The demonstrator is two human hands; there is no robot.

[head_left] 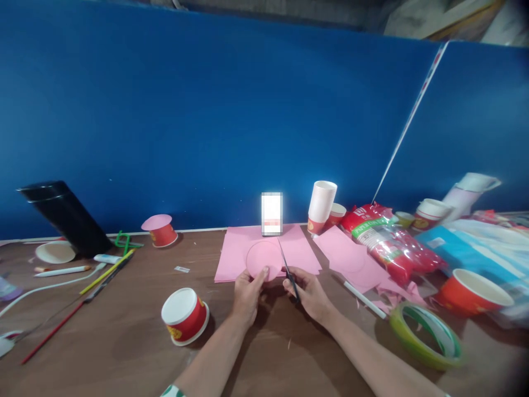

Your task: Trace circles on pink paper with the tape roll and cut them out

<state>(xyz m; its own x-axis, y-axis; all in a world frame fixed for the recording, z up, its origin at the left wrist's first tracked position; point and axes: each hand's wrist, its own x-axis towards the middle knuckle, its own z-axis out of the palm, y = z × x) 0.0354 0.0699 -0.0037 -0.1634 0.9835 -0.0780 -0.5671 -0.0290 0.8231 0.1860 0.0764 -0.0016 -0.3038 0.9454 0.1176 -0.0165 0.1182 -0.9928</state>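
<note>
A blue wall panel (206,110) fills most of what reaches me over the remote feed, standing behind a brown table (124,353). I take the clock from the paper circle at the middle. Pink sheets (231,259) lie flat behind it, toward twelve, probably kept there to be within easy reach of both hands. A glossy red packet (376,234) is at three, a stack of paper cups (322,204) stands between one and two, a roll of tape (400,333) lies at four, and a red tub (184,317) sits at eight, well clear of the wrists. My left hand (248,295), at seven, is pinched closed on the circle's near edge, thumb on top, the other fingers mostly hidden; I judge this steadies the paper while leaving most of its rim free. My right hand (312,295), at four, is curled around black handles, a grip that seems meant for control. The pink paper circle (264,256) shows its flat face upward and, being round, has no long axis. The slim scissors (293,286) run lengthwise from five to eleven, tips pointing away from me, just beside the circle's right edge; I cannot tell whether the blades touch it or how far they are spread.
</note>
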